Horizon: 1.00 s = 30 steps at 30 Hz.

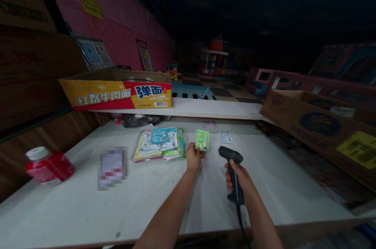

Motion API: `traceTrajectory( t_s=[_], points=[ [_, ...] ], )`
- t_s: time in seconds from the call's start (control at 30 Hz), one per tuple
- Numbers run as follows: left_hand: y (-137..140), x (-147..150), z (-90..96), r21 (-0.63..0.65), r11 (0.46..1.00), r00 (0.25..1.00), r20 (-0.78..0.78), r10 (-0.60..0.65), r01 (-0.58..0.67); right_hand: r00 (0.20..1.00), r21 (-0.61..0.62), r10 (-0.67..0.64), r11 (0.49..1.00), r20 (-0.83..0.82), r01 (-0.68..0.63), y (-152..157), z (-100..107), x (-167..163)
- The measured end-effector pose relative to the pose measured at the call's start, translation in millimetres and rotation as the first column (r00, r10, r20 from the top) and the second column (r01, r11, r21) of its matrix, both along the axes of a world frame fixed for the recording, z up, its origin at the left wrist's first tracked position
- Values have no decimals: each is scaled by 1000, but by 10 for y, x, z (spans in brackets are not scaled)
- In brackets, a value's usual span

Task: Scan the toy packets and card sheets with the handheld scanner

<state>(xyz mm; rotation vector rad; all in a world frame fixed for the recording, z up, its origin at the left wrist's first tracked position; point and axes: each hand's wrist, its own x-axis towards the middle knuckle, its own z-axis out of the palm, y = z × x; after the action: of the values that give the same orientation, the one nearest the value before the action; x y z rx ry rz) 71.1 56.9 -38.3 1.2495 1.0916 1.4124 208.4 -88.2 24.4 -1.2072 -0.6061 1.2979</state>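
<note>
A narrow lane of bare table (pixel 210 194) runs between the left hand (pixel 194 158), with its green packet (pixel 202 140), and the scanner (pixel 235 176) in the right hand (pixel 241 178); a white packet (pixel 225 137) and pink packet (pixel 208 124) lie flat toward the back. The raised shelf (pixel 217 109) bars the far side, its left end blocked higher by a noodle box (pixel 117 94). Right of the scanner, open tabletop reaches toward a cardboard box (pixel 311 121). Leftward, a packet pile (pixel 160 145) and red bottle (pixel 49 167) obstruct; the near-left stretch is passable. The cable (pixel 241 219) crosses the front edge between the forearms.
</note>
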Motion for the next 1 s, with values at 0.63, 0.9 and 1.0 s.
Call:
traceTrajectory(
  t_s=[0.63, 0.9, 1.0],
  points=[
    [-201, -70, 88, 79, 996, 993, -113, -31, 40, 605, 187, 91, 978, -791, 97, 437, -544, 430],
    [-188, -925, 798, 298, 866, 729, -469, 499, -401, 587, 176, 74, 977, -806, 118, 441, -538, 410],
    [-121, -1209, 1012, 259, 821, 601, -576, 554, -509, 580, 159, 61, 980, -813, 119, 430, -510, 395]
  ],
)
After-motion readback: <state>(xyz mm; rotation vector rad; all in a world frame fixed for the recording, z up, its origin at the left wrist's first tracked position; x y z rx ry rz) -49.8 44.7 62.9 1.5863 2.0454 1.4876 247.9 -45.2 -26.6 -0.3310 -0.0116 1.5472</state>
